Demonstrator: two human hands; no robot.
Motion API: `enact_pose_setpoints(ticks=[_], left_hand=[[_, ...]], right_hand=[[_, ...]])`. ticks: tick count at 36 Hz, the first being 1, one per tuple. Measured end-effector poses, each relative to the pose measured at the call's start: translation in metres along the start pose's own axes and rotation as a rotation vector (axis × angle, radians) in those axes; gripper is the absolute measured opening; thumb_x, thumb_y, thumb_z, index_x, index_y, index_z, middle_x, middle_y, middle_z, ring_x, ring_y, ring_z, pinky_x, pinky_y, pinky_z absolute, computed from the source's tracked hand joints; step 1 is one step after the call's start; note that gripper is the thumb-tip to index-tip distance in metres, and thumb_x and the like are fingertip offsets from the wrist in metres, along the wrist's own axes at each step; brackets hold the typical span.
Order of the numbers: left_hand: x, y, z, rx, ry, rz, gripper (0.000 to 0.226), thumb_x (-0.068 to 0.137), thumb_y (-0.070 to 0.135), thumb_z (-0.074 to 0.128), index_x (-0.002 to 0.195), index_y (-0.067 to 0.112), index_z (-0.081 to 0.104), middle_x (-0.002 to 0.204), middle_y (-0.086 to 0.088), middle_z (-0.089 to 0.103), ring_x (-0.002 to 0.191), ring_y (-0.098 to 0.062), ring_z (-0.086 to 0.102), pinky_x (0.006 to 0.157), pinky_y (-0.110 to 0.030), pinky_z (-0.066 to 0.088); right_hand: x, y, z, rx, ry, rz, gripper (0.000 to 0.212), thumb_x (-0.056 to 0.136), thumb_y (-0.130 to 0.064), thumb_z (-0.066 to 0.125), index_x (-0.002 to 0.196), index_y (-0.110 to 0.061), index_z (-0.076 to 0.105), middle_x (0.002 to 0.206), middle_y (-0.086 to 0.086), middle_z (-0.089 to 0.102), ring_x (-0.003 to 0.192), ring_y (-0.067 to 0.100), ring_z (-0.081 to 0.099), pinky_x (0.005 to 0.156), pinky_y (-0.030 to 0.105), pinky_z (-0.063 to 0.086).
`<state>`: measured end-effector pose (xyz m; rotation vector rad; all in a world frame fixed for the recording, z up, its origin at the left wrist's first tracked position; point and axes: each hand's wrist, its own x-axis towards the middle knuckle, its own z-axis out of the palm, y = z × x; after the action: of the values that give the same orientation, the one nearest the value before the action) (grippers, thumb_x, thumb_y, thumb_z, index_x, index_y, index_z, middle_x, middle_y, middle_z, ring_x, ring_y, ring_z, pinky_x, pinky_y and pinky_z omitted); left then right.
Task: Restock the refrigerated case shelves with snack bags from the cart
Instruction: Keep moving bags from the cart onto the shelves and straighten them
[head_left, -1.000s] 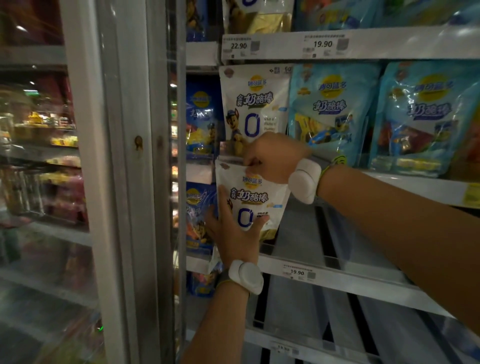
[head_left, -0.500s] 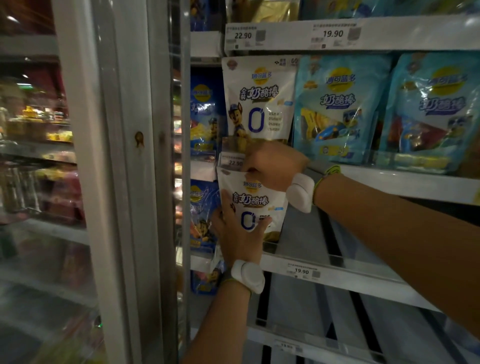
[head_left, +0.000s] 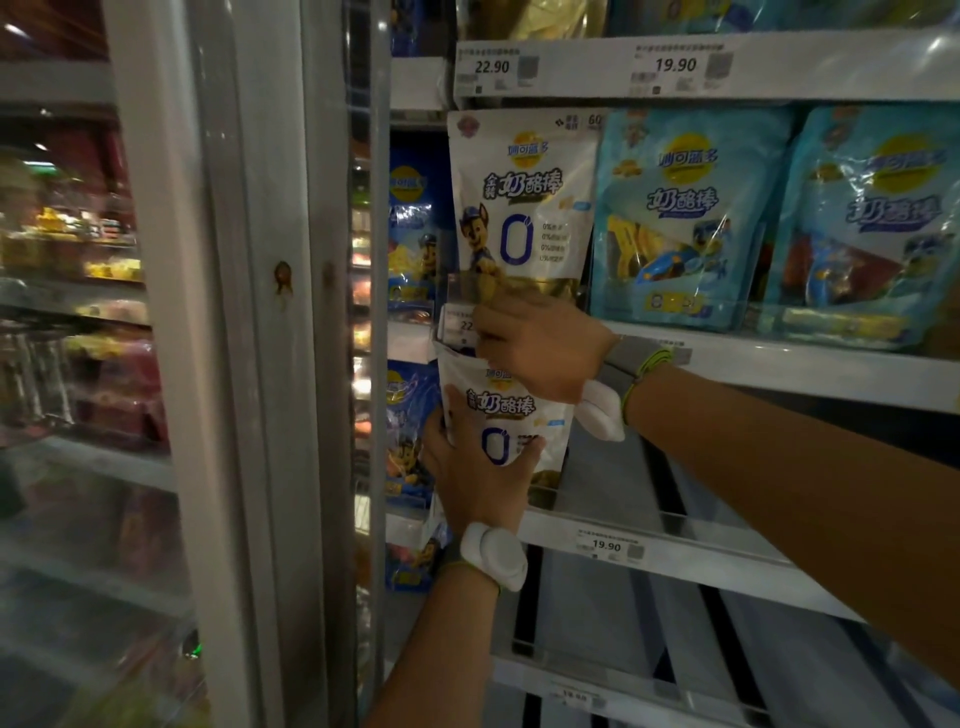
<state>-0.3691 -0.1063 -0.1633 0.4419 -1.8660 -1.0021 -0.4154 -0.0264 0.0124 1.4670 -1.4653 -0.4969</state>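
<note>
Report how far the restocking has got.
Done: the upper shelf already holds white and blue bags. In hand: left hand and right hand hold a white snack bag at the middle shelf's left end. Left: that shelf's remainder and the lower shelf stand bare.

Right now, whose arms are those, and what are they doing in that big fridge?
Those arms belong to a person who wears a small camera on the head, so you see what that person sees, looking forward and down. This is a shop fridge with its glass door open. The left hand holds the lower part of a white snack bag, and the right hand grips its top. Together they stand the bag at the left end of a grey shelf. On each wrist sits a white band. On the shelf above stands another white bag of the same kind, and beside it light blue bags. The little white cards are price tags; this one says 19.90.
</note>
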Motion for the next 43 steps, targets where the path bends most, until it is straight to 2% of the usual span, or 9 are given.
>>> enact_pose_setpoints(ticks=[4,9,14,19,25,28,31,38,43], left_hand=[[0.0,0.001,-0.001,0.053,-0.01,0.019,0.119,0.069,0.063,0.076,0.158,0.032,0.004,0.158,-0.004,0.016,0.144,-0.03,0.014,0.112,-0.044,0.03],[0.001,0.002,-0.003,0.099,-0.019,0.049,0.107,0.071,0.062,0.075,0.157,0.036,0.016,0.159,-0.006,0.016,0.144,-0.034,0.017,0.111,-0.047,0.031],[0.001,0.001,-0.003,0.14,-0.006,0.097,0.1,0.072,0.057,0.076,0.154,0.042,0.021,0.158,-0.008,0.018,0.141,-0.036,0.022,0.11,-0.049,0.034],[0.0,0.004,-0.002,0.17,-0.026,0.088,0.088,0.077,0.058,0.07,0.151,0.05,0.023,0.16,-0.007,0.013,0.144,-0.035,0.018,0.112,-0.049,0.031],[-0.001,0.006,-0.002,0.139,-0.025,0.078,0.077,0.08,0.056,0.068,0.148,0.052,0.032,0.16,-0.008,0.013,0.142,-0.034,0.019,0.112,-0.05,0.03],[-0.002,0.008,-0.003,0.1,-0.026,0.059,0.074,0.082,0.056,0.068,0.147,0.052,0.033,0.16,-0.005,0.012,0.143,-0.031,0.018,0.113,-0.048,0.03],[-0.002,0.009,-0.003,0.065,-0.026,0.045,0.069,0.085,0.054,0.066,0.147,0.05,0.035,0.16,-0.004,0.014,0.143,-0.03,0.018,0.115,-0.046,0.027],[-0.006,0.014,-0.005,-0.031,-0.025,-0.022,0.063,0.087,0.047,0.066,0.145,0.046,0.041,0.156,-0.006,0.023,0.142,-0.03,0.022,0.117,-0.047,0.026],[-0.017,0.024,-0.015,-0.14,-0.012,-0.003,0.053,0.093,0.034,0.065,0.143,0.031,0.049,0.149,-0.009,0.039,0.138,-0.025,0.032,0.118,-0.039,0.023]], right_hand=[[-0.006,0.001,0.004,-0.092,0.034,-0.052,0.027,0.083,-0.011,0.045,0.093,-0.011,0.071,0.11,0.01,0.065,0.098,0.032,0.063,0.074,0.041,0.053],[-0.007,-0.002,0.008,-0.181,0.129,-0.079,0.033,0.09,-0.009,0.04,0.09,-0.017,0.072,0.107,0.004,0.068,0.095,0.026,0.065,0.073,0.034,0.052],[-0.01,0.0,0.014,-0.248,0.199,-0.056,0.048,0.1,-0.01,0.025,0.106,-0.028,0.069,0.11,0.001,0.067,0.093,0.022,0.062,0.075,0.033,0.046],[-0.009,0.0,0.018,-0.326,0.216,-0.052,0.047,0.098,-0.01,0.03,0.088,-0.033,0.07,0.111,-0.001,0.067,0.093,0.021,0.055,0.074,0.032,0.042],[-0.01,-0.002,0.014,-0.323,0.229,0.003,0.042,0.097,-0.011,0.037,0.083,-0.035,0.069,0.106,-0.004,0.068,0.086,0.018,0.056,0.074,0.03,0.04],[-0.016,-0.002,0.015,-0.261,0.215,0.034,0.04,0.099,-0.012,0.037,0.09,-0.033,0.07,0.11,-0.002,0.066,0.089,0.02,0.056,0.075,0.032,0.039],[-0.025,-0.003,0.015,-0.197,0.133,0.05,0.026,0.09,-0.015,0.054,0.106,-0.028,0.069,0.121,0.003,0.06,0.099,0.026,0.055,0.08,0.036,0.04],[-0.045,-0.017,0.001,0.002,0.002,0.224,0.044,0.079,-0.025,0.055,0.121,-0.029,0.063,0.127,0.006,0.056,0.11,0.029,0.051,0.085,0.039,0.039],[-0.055,-0.038,-0.009,0.204,0.052,0.432,0.044,0.08,-0.022,0.059,0.124,-0.026,0.061,0.124,0.007,0.052,0.112,0.03,0.047,0.086,0.042,0.043]])
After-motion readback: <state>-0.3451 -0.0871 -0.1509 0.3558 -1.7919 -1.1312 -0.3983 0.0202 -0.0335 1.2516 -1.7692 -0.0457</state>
